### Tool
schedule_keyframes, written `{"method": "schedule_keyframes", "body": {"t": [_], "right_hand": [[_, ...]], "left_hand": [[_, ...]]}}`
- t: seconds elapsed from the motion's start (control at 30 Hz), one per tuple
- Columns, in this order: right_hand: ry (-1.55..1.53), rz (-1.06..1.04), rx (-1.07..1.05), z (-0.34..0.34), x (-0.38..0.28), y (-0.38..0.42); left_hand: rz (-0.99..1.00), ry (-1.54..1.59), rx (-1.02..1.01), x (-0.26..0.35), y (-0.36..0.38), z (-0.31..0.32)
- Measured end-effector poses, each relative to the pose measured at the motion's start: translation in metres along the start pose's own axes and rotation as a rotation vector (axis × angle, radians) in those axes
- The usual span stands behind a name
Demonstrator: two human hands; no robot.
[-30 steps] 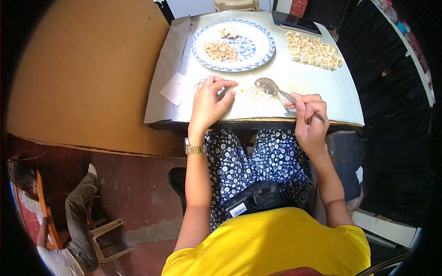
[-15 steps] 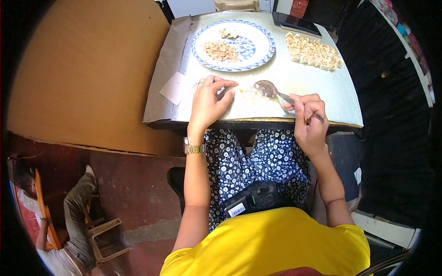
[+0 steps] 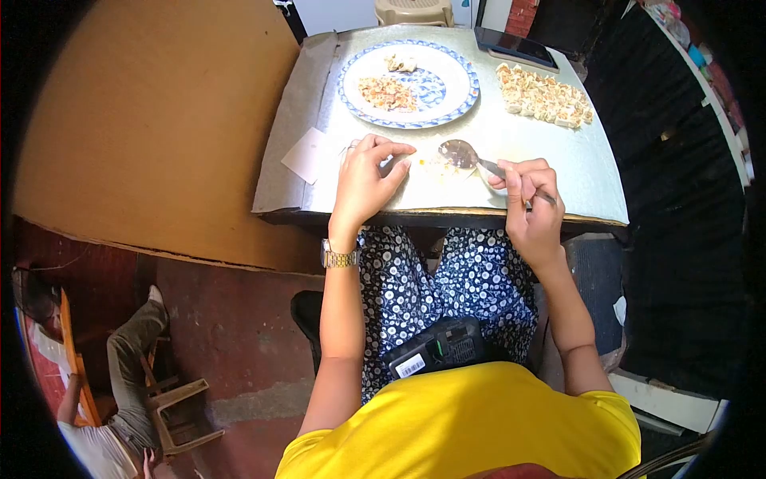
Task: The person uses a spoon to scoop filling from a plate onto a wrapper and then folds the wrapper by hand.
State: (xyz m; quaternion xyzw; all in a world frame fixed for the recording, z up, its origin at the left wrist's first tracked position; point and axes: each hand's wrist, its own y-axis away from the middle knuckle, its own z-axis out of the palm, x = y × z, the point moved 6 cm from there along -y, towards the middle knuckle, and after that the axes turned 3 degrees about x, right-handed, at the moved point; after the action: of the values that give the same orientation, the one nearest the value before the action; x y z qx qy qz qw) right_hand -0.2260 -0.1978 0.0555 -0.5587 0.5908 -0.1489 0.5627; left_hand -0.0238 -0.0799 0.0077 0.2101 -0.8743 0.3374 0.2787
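Observation:
My right hand [image 3: 533,203] is closed around the handle of a metal spoon [image 3: 458,153]. The spoon's bowl rests low over a patch of small orange and pale food bits [image 3: 437,166] on the pale table covering. To the left of these bits, my left hand [image 3: 369,177] lies at the table, thumb and index finger curved with a gap between them. Beyond both hands stands an oval plate with a blue patterned rim [image 3: 351,108]. On it are chopped orange and white filling [image 3: 387,94] and a small pale lump [image 3: 400,62].
Rows of small folded dumplings [image 3: 544,96] sit at the right of the table, with a dark phone [image 3: 517,48] behind them. A pale square sheet [image 3: 305,156] lies at the left. A brown board [image 3: 159,120] flanks the table. Another person's leg [image 3: 128,367] shows lower left.
The view has shifted slightly. The spoon's bowl has moved a little to the left over the food bits, still in my right hand. My left hand keeps nearly the same place.

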Motion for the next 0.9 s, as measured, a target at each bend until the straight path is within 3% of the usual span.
{"method": "schedule_keyframes", "body": {"t": [0.37,0.9], "right_hand": [[-0.092,0.010,0.062,0.000,-0.002,-0.001],[0.015,0.053,0.033,0.003,0.000,-0.002]], "left_hand": [[0.024,-0.010,0.015,0.000,0.000,0.000],[0.019,-0.012,-0.005,0.002,0.000,-0.001]]}}
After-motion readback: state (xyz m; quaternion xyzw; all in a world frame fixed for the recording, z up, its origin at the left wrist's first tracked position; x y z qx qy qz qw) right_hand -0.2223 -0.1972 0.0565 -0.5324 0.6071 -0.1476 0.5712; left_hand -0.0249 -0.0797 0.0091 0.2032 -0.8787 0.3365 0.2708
